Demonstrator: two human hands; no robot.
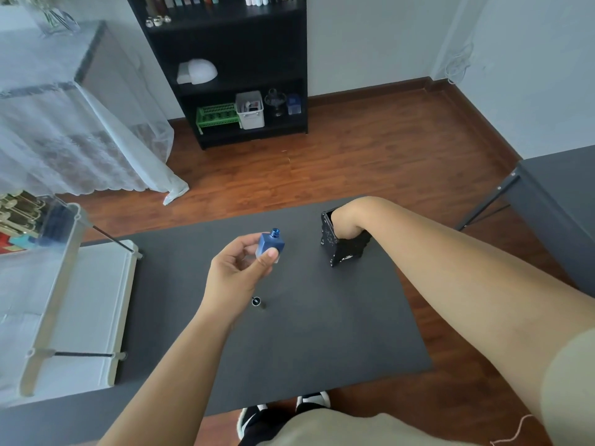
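My left hand (pixel 240 268) holds a small square blue bottle (pixel 270 244) between thumb and fingers, just above the dark grey table (pixel 322 333). The bottle's neck is uncapped and points up. A small dark cap (pixel 257 302) lies on the table below that hand. My right hand (pixel 346 225) reaches down into a black open-topped box (pixel 331 243) further back on the table; its fingers are hidden inside the box.
A white rack with clear plastic sides (pixel 64 304) stands at the table's left end. Behind, on the wooden floor, are a black shelf unit (pixel 231 69), a lace-draped table (pixel 64 130) and a grey desk (pixel 557 201) at right.
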